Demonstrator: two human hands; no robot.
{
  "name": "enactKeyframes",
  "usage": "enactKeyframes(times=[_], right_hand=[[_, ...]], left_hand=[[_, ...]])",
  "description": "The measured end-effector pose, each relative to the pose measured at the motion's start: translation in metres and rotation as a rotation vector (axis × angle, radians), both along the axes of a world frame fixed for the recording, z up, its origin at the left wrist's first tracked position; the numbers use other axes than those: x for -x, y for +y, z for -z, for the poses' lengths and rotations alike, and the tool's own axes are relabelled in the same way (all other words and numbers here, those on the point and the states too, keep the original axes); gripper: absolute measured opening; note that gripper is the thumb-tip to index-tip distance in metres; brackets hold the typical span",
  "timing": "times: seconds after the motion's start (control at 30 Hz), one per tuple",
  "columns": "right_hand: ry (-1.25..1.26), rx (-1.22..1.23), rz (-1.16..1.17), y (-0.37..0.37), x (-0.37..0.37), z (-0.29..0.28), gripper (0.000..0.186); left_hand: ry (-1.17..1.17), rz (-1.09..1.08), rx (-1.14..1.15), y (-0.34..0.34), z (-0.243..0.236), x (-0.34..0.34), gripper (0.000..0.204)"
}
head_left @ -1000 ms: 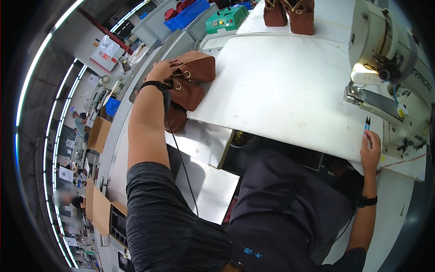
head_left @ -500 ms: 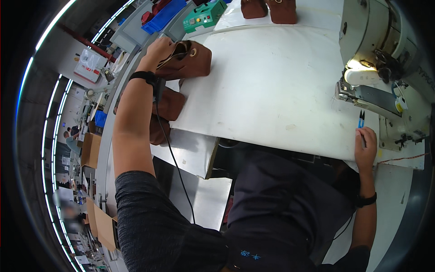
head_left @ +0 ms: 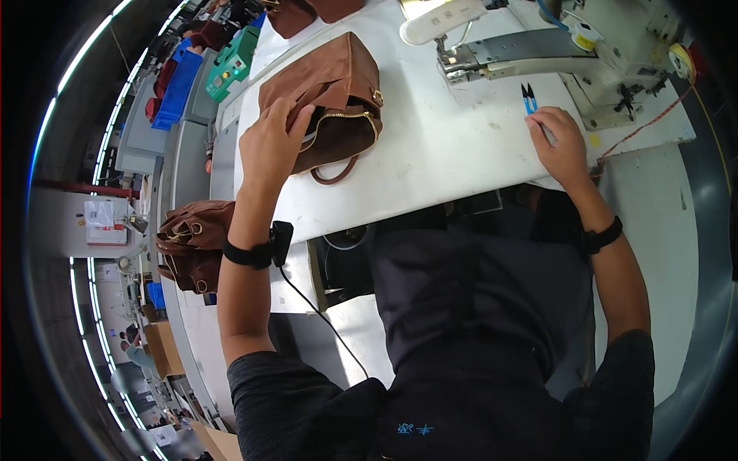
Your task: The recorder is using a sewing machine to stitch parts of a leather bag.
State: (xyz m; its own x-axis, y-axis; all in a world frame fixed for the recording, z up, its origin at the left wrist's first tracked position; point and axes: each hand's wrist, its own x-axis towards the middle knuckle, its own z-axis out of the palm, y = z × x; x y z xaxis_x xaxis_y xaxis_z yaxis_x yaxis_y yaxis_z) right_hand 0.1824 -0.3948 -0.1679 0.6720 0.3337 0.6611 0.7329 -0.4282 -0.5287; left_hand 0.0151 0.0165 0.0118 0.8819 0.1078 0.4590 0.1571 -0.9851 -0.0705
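A brown leather handbag (head_left: 330,73) lies on its side on the white table, its gold-zipped mouth gaping toward me and a handle loop lying beside it. My left hand (head_left: 270,142) is closed on the bag's left edge, thumb by the opening and fingers partly hidden. On the right, my right hand (head_left: 557,142) is wrapped round blue-handled thread snips (head_left: 529,100), whose dark blades point away from me. These snips are above the table, near the sewing machine's base, apart from the bag.
A sewing machine (head_left: 530,50) with a long arm stands at the upper right. Several brown bags (head_left: 196,238) sit at the left; more brown bags (head_left: 292,17) lie at the far edge. A green box (head_left: 233,63) and a blue bin (head_left: 177,88) are at the far left.
My left hand has brought a brown handbag from the left group toward the table's middle, its mouth now toward me. The view has turned. My right hand still holds the snips.
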Motion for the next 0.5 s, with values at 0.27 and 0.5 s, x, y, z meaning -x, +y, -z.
enactKeyframes(times=[0.27, 0.5], right_hand=[[-0.028, 0.008, 0.018, 0.000, 0.000, 0.002, 0.009], [-0.060, 0.015, -0.013, 0.004, 0.000, -0.001, 0.009]], left_hand=[[-0.135, 0.049, 0.292, -0.070, 0.085, 0.071, 0.020], [-0.434, -0.092, 2.036, -0.135, 0.150, 0.054, 0.052]])
